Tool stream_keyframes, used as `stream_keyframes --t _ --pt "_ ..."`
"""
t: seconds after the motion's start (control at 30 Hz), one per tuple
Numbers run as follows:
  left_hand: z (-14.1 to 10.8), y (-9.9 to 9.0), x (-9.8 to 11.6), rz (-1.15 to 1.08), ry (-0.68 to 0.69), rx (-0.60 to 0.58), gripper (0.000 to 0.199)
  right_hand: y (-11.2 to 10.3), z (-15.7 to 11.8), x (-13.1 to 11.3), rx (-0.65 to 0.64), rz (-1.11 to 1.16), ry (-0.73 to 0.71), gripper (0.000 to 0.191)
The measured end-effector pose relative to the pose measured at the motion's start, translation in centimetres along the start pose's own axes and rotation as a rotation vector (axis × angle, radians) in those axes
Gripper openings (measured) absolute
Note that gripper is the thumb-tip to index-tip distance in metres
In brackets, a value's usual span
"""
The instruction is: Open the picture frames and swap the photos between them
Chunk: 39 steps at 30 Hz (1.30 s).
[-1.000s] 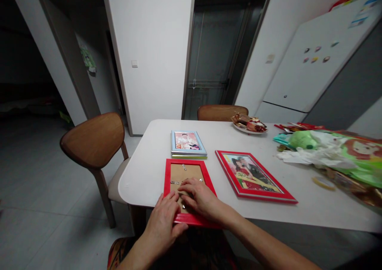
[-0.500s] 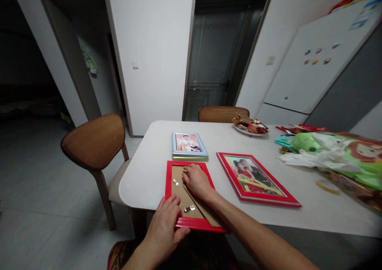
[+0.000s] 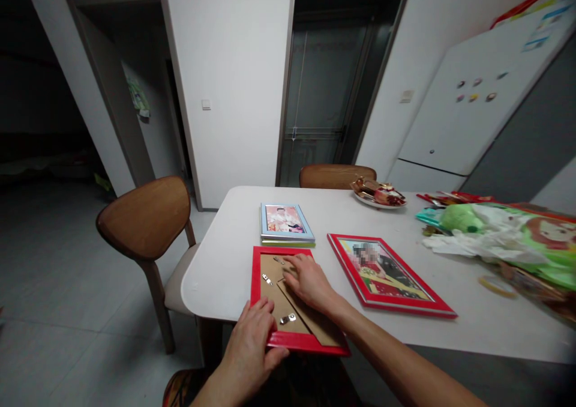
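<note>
Under both hands lies the red frame; backing upward.

Two bare hands it was, the left hand and the right hand, slender in the fingers, with the left forearm and right forearm bare right to the picture's lower edge! And below, patterned cloth, apparently lap clothing, showed reddish and tan on dark, fading into shadow.

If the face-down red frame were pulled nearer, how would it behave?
The face-down red frame would probably stay stiff, given its straight border. Its near end seems to overhang the table, so it could tip. Flat, it likely won't roll.
</note>
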<state>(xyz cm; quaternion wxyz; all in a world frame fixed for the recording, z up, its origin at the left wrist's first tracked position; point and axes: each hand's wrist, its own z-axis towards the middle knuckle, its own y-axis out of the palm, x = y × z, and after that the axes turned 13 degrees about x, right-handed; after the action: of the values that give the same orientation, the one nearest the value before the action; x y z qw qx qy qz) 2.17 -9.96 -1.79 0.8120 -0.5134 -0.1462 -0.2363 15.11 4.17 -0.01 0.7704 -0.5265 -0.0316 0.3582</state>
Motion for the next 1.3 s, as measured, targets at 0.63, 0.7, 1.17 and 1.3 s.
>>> stream_keyframes --t 0.63,0.7,1.17,1.3 --pt "2.1 -0.1 0.8 -0.423 -0.380 0.189 0.048 -4.3 -2.0 -1.1 -0.031 0.122 0.075 0.032" --pt "3.0 -0.2 0.3 -0.571 -0.448 0.255 0.041 -4.6 -1.8 -2.1 0.006 0.174 0.035 0.030" --pt "0.7 -6.9 -8.8 -0.686 -0.790 0.350 0.039 -1.5 -2.8 4.9 -0.019 -0.055 0.209 0.048" --pt "1.1 -6.5 -9.9 -0.120 -0.578 0.410 0.037 -1.6 -2.3 4.9 -0.004 0.043 0.339 0.055"
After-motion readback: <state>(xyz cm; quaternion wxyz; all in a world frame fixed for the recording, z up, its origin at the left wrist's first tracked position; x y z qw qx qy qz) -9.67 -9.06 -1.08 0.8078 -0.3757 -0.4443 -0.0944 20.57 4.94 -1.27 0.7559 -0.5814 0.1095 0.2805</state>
